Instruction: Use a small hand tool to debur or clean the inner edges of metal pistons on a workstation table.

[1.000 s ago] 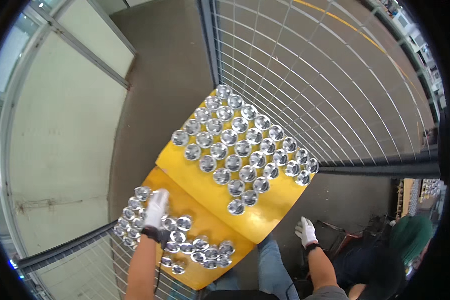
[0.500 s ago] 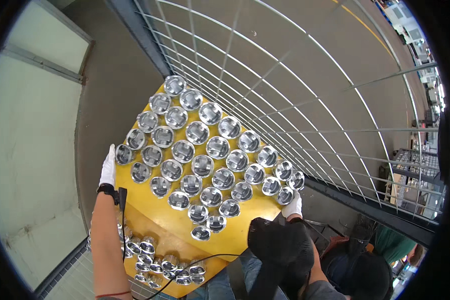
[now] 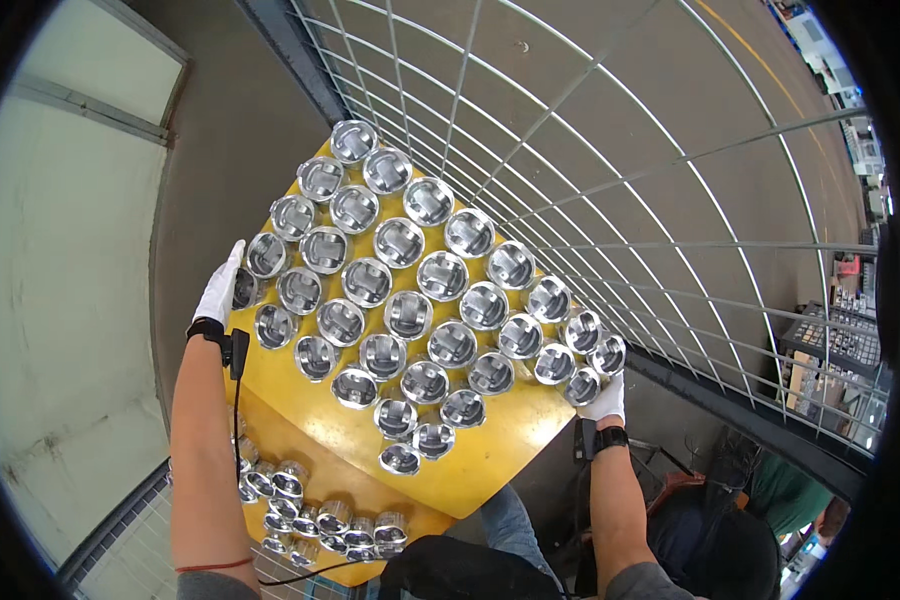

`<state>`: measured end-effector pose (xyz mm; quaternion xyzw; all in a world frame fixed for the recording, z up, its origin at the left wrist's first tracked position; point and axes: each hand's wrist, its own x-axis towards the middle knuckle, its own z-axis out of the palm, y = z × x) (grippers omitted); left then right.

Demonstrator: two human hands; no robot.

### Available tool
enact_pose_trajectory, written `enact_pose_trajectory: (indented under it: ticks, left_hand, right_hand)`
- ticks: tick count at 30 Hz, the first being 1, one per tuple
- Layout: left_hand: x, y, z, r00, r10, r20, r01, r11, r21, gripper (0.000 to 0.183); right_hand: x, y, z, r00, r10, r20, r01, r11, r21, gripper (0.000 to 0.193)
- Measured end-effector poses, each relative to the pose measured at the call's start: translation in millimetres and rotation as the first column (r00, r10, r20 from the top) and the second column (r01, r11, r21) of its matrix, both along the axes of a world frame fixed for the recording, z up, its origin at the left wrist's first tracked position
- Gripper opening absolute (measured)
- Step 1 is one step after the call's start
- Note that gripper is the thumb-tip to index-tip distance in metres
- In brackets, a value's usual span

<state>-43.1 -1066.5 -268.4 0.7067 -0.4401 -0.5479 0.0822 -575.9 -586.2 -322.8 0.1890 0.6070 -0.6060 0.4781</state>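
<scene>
A yellow board (image 3: 300,385) carries many shiny metal pistons (image 3: 408,315), standing in slanted rows with their hollow undersides up. My left hand (image 3: 218,292), in a white glove, lies along the board's left edge against the outermost pistons, its fingers stretched out. At the right corner, my right hand (image 3: 607,399), gloved in white too, is beside the end pistons (image 3: 583,386). Its visible fingers are extended; the pistons partly hide the rest. A black band with a small device sits on each wrist.
Below the board at lower left, more pistons (image 3: 332,517) stand on a second yellow sheet (image 3: 270,430). A wire mesh fence (image 3: 570,215) runs along the far right side. A pale panel (image 3: 80,280) stands at left. A person in green (image 3: 790,495) is at lower right.
My right hand and forearm have moved out to the right, so the wristband now shows. Board and pistons appear slightly higher and larger in view. The dark object over my right arm has shifted down-left.
</scene>
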Motion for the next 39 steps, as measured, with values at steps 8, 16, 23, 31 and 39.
enact_pose_trajectory:
  ticks: [8,16,23,31,39]
  left_hand:
    - [18,-10,-6,0.977,0.212,-0.012,-0.211,0.977,0.024,0.107]
    - [-5,3,16,0.952,0.295,-0.082,-0.288,0.954,0.088,0.102]
    - [16,3,19,0.973,0.227,-0.032,-0.223,0.97,0.095,0.089]
    - [17,155,90,0.878,0.476,-0.046,-0.444,0.776,-0.448,0.063]
    - [-54,368,26,0.404,0.911,-0.085,-0.863,0.41,0.294,0.052]
  right_hand:
    - [13,-9,17,0.988,0.062,-0.138,-0.076,0.993,-0.094,0.043]
    - [28,-18,16,0.859,0.268,-0.436,-0.24,0.963,0.118,0.036]
    - [15,-23,16,0.98,-0.145,0.138,0.143,0.989,0.021,0.035]
    - [11,9,75,0.613,0.653,-0.445,-0.144,0.646,0.75,0.031]
    - [-3,-188,97,-0.118,0.717,-0.687,-0.563,0.521,0.641,0.036]
